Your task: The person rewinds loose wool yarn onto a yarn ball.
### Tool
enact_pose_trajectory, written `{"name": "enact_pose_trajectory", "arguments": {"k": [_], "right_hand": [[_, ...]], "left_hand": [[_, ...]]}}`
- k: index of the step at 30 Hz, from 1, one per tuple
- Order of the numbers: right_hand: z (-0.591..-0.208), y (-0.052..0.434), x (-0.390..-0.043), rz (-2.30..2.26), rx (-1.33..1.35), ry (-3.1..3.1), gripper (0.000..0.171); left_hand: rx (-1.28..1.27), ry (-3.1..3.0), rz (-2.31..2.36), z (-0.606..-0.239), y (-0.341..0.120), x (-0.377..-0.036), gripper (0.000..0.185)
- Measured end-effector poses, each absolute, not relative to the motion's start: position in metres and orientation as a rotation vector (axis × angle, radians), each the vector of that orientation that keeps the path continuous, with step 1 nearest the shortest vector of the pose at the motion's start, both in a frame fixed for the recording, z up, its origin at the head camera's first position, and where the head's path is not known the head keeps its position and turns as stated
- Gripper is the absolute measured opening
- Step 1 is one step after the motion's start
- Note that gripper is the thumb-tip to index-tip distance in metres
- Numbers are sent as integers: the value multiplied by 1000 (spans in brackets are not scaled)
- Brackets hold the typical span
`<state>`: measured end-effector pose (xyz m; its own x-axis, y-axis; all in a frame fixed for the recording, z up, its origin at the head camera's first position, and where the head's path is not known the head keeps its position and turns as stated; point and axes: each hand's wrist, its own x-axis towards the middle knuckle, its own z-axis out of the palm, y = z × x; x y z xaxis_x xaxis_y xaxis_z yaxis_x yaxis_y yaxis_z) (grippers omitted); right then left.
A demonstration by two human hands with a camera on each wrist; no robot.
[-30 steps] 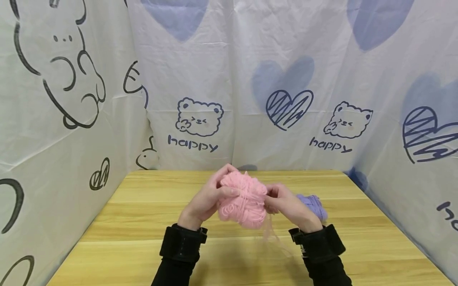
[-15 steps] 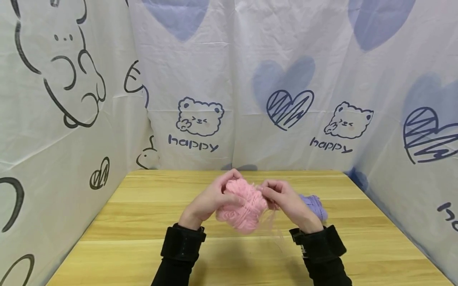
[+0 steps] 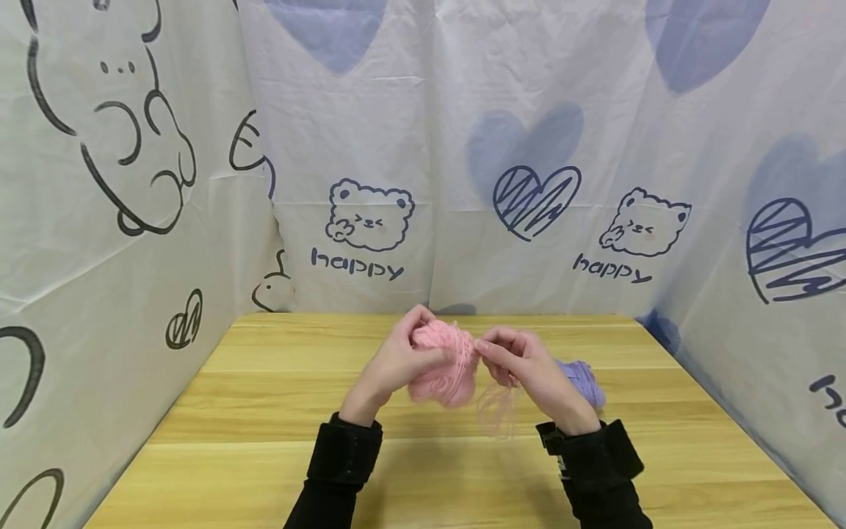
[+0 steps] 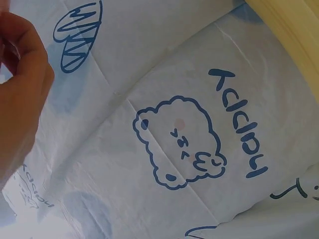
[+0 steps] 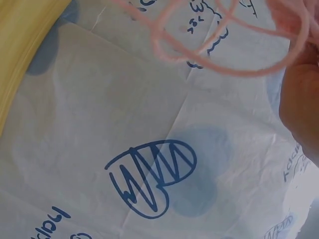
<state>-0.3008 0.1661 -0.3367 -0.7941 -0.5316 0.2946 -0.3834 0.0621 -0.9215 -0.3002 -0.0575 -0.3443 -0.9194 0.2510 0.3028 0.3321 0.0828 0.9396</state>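
A pink ball of yarn (image 3: 444,371) is held up over the wooden table, its middle wrapped with several strands. My left hand (image 3: 399,358) grips it from the left, thumb across the front and fingers behind. At its right side my right hand (image 3: 525,365) pinches a pink strand between thumb and forefinger. Loose loops of pink yarn (image 3: 497,411) dangle below that hand; in the right wrist view a yarn loop (image 5: 224,69) crosses the top, close to the camera. The left wrist view shows only part of the left hand (image 4: 22,89), with the yarn out of sight.
A purple ball of yarn (image 3: 583,382) lies on the wooden table (image 3: 264,426) behind the right wrist, partly hidden by it. White printed curtains (image 3: 456,147) hang along the back and both sides of the table.
The pink ball has turned and its wrapped strands now sit further right. My right hand has shifted slightly up, and loose yarn hangs in loops beneath it. The purple ball stays put.
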Motion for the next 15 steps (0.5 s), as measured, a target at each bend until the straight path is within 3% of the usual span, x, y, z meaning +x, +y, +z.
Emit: {"name": "enact_pose_trajectory", "arguments": {"k": [15], "right_hand": [[-338,158,-299,-1751,-974,2160,29]], "left_hand": [[-416,-1987,-2024,-346,-53,-302,35]]}}
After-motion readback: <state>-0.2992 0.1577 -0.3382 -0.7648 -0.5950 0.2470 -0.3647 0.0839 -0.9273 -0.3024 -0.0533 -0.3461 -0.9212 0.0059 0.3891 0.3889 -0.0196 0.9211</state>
